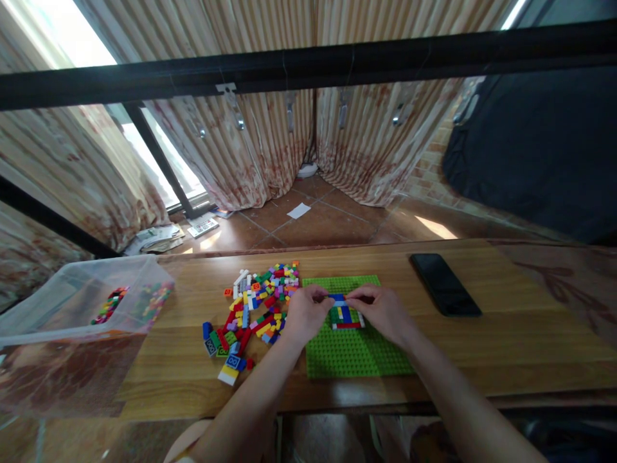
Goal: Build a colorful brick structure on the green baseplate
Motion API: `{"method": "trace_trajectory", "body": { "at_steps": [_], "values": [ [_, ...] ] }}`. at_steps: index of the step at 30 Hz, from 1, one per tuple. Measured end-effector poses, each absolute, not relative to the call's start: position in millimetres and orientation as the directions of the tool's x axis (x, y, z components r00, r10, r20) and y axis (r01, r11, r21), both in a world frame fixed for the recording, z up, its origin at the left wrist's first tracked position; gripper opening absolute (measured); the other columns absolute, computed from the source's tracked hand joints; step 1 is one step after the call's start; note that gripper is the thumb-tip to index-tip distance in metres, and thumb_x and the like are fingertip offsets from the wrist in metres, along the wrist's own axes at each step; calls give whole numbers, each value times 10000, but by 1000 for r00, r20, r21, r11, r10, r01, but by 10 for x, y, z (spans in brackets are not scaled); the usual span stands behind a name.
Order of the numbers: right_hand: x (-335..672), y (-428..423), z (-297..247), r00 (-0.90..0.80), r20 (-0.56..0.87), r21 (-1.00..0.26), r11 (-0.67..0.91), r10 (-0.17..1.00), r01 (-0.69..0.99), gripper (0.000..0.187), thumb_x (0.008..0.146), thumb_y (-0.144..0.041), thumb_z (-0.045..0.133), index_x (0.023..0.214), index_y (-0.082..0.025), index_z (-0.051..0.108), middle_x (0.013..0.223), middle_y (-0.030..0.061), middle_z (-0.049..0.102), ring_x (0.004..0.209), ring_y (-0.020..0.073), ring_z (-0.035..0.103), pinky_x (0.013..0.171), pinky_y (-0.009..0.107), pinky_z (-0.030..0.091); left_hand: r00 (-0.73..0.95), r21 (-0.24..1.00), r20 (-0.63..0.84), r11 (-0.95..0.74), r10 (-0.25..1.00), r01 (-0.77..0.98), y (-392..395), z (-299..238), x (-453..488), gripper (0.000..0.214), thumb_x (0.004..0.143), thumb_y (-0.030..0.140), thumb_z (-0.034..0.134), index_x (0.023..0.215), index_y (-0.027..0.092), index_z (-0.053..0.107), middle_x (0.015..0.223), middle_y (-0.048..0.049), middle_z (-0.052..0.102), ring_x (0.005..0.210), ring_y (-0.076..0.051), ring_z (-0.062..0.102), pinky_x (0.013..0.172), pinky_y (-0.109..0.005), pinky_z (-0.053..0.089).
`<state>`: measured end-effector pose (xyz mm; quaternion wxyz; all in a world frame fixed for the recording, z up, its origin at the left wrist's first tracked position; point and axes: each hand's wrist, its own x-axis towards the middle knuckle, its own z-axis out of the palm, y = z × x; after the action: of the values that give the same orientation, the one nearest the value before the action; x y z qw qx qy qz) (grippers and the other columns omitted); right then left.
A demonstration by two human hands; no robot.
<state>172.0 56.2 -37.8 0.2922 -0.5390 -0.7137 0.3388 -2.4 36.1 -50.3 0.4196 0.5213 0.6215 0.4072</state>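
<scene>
A green studded baseplate [347, 360] lies on the wooden bench in front of me. On its upper half stands a small structure of toy bricks [348, 325], with red, white, blue, yellow and green pieces. My left hand [308, 313] pinches the left end of a blue toy brick [339, 298] at the structure's far side. At the other end of this brick, the closed fingertips of my right hand [378, 310] grip it. Fingers cover both ends of the brick, and whether it is fully seated cannot be seen.
Loose mixed bricks [270, 300] are heaped left of the baseplate, with larger ones [232, 361] nearer me. A clear plastic bin [72, 270] holding more bricks stands at the far left. To the right lies a black phone [444, 284]. A dark rail [308, 69] crosses beyond the bench.
</scene>
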Motion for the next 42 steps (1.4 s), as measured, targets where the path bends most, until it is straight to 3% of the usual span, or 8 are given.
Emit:
{"method": "trace_trajectory", "body": {
  "at_steps": [10, 17, 21, 27, 33, 39, 42],
  "values": [
    [1721, 615, -415, -215, -20, -837, 102, 976, 538, 90, 693, -275, 667, 687, -221, 738, 712, 28, 736, 688, 202, 662, 653, 313, 478, -124, 968, -182, 200, 975, 149, 406, -563, -18, 74, 636, 172, 684, 687, 144, 638, 510, 44, 559, 445, -68, 456, 437, -184, 340],
    [1708, 615, -439, -188, -31, -861, 69, 982, 503, 116, 665, -300, 677, 664, -200, 736, 647, 29, 720, 608, 179, 633, 592, 287, 460, -159, 967, -167, 193, 973, 165, 388, -571, 21, 61, 650, 144, 657, 707, 147, 634, 548, 31, 589, 450, -69, 477, 438, -179, 359],
    [1782, 635, -439, -201, -91, -922, -6, 975, 387, 189, 644, -375, 708, 673, -192, 740, 628, 23, 703, 576, 155, 591, 552, 265, 433, -135, 971, -212, 224, 968, 80, 366, -530, 28, 69, 662, 148, 651, 726, 146, 626, 543, 43, 569, 424, -66, 468, 419, -178, 359],
    [1950, 706, -383, 39, -91, -983, -96, 995, 156, 324, 599, -480, 737, 696, -173, 701, 562, -6, 607, 452, 91, 420, 443, 238, 341, -97, 964, -210, 222, 973, 147, 375, -445, -65, 86, 728, 202, 583, 703, 150, 647, 538, 26, 580, 430, -80, 483, 423, -193, 351],
    [1948, 742, -382, 105, -49, -991, -62, 993, 121, 345, 604, -500, 741, 666, -165, 683, 518, -7, 567, 442, 91, 408, 427, 241, 319, -158, 987, -121, 136, 980, 84, 429, -246, -379, 110, 699, 235, 595, 715, 151, 665, 545, 29, 579, 456, -83, 496, 453, -190, 371],
    [1924, 741, -405, 124, -35, -985, -56, 992, 163, 320, 612, -481, 732, 695, -174, 706, 557, -1, 600, 462, 96, 448, 443, 236, 358, -398, 976, -70, 144, 915, 160, 439, -23, -1018, 184, 651, 289, 633, 747, 137, 672, 581, 22, 613, 481, -81, 490, 479, -186, 369],
    [1948, 735, -428, 132, -58, -976, -84, 990, 201, 274, 627, -455, 721, 699, -190, 715, 545, -7, 594, 455, 97, 443, 434, 233, 343, -444, 884, -58, 253, 894, 393, 359, 70, -1399, 193, 696, 272, 593, 794, 128, 674, 631, -1, 642, 518, -98, 529, 497, -193, 384]
  ]
}}
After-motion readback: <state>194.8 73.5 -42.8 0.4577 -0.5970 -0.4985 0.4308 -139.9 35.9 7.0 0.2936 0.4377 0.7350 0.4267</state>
